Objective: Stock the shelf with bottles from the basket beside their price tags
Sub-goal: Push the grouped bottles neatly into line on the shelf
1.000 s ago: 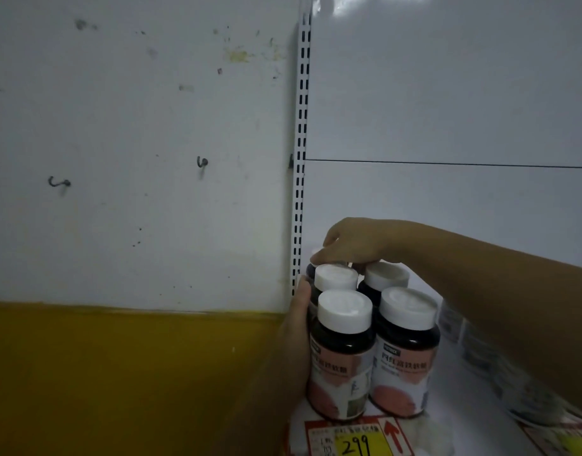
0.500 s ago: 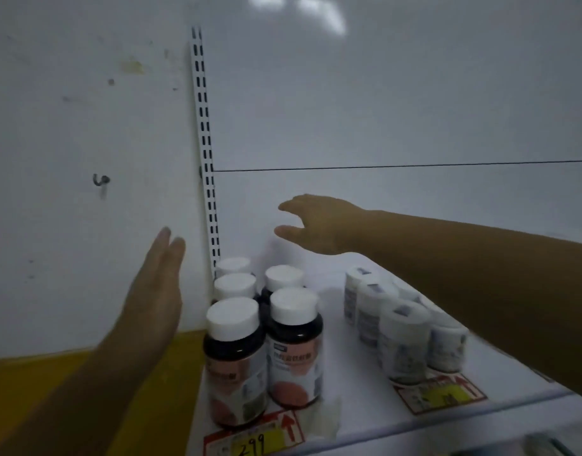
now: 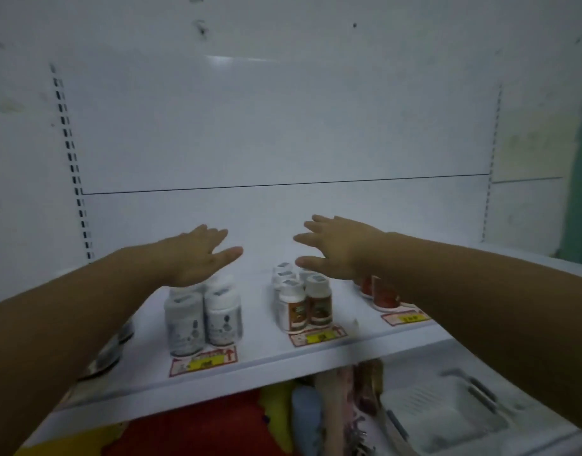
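White bottles point(image 3: 202, 315), brown-labelled bottles point(image 3: 306, 306) and red bottles point(image 3: 385, 295) stand upright on the shelf point(image 3: 263, 348) behind price tags point(image 3: 204, 361).

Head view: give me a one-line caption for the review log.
Open left hand and right hand hover above white bottles and brown-labelled bottles standing behind price tags on the shelf.

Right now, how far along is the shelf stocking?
Done: white bottles, brown bottles and red bottles stand behind their price tags. In hand: nothing; left hand and right hand hover open. Left: seemingly little, the basket shows no bottles, though it is blurred.
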Demonstrator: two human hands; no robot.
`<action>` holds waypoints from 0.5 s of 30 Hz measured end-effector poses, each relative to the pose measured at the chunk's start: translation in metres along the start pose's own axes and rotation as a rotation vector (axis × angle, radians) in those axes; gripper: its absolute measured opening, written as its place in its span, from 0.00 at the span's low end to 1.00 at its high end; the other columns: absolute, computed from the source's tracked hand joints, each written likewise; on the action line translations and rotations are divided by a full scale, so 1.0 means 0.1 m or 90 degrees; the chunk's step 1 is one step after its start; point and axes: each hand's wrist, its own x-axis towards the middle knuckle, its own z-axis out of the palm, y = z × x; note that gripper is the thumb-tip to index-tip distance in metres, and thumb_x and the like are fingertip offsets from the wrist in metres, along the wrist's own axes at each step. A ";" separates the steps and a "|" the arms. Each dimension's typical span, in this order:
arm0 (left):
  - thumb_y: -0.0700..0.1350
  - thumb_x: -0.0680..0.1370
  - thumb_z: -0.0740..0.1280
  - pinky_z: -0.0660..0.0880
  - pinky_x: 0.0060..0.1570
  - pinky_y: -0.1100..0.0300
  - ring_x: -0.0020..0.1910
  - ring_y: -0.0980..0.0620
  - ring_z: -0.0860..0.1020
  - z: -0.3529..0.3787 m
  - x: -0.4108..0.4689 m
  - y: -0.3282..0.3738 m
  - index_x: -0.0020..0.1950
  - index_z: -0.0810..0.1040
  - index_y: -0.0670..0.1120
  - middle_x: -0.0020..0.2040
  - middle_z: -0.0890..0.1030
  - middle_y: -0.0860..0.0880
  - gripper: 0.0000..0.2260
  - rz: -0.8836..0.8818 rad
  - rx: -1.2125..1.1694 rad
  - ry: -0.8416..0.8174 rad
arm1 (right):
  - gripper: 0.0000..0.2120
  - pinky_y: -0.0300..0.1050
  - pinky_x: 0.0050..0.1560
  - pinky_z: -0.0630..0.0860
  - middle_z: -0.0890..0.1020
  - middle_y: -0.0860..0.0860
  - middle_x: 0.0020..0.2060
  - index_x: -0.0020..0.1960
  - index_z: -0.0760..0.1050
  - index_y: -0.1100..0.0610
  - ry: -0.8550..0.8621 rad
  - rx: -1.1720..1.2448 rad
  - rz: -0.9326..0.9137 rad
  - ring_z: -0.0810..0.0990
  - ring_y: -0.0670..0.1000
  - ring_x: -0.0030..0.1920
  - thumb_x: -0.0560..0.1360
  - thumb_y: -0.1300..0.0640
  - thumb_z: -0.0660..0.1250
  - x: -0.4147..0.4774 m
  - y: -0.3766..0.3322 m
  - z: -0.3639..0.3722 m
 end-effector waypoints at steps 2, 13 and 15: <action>0.65 0.77 0.46 0.45 0.74 0.54 0.77 0.53 0.47 0.04 0.08 0.38 0.77 0.48 0.50 0.79 0.49 0.50 0.33 0.020 -0.017 0.006 | 0.30 0.53 0.74 0.47 0.53 0.53 0.77 0.75 0.53 0.49 0.004 0.014 0.033 0.48 0.53 0.77 0.77 0.36 0.45 -0.32 0.31 0.08; 0.61 0.79 0.50 0.51 0.69 0.59 0.76 0.53 0.55 0.73 0.61 2.03 0.77 0.52 0.52 0.78 0.55 0.54 0.28 0.035 -0.538 0.113 | 0.31 0.48 0.71 0.55 0.61 0.50 0.75 0.75 0.55 0.50 0.147 0.439 0.295 0.58 0.51 0.74 0.77 0.36 0.44 -0.94 1.44 0.71; 0.60 0.79 0.52 0.53 0.71 0.55 0.76 0.52 0.56 0.90 0.78 2.19 0.76 0.54 0.53 0.78 0.56 0.53 0.26 -0.021 -0.691 0.123 | 0.31 0.44 0.70 0.53 0.59 0.49 0.76 0.75 0.54 0.51 0.179 0.550 0.333 0.58 0.50 0.74 0.77 0.36 0.43 -0.85 1.49 0.85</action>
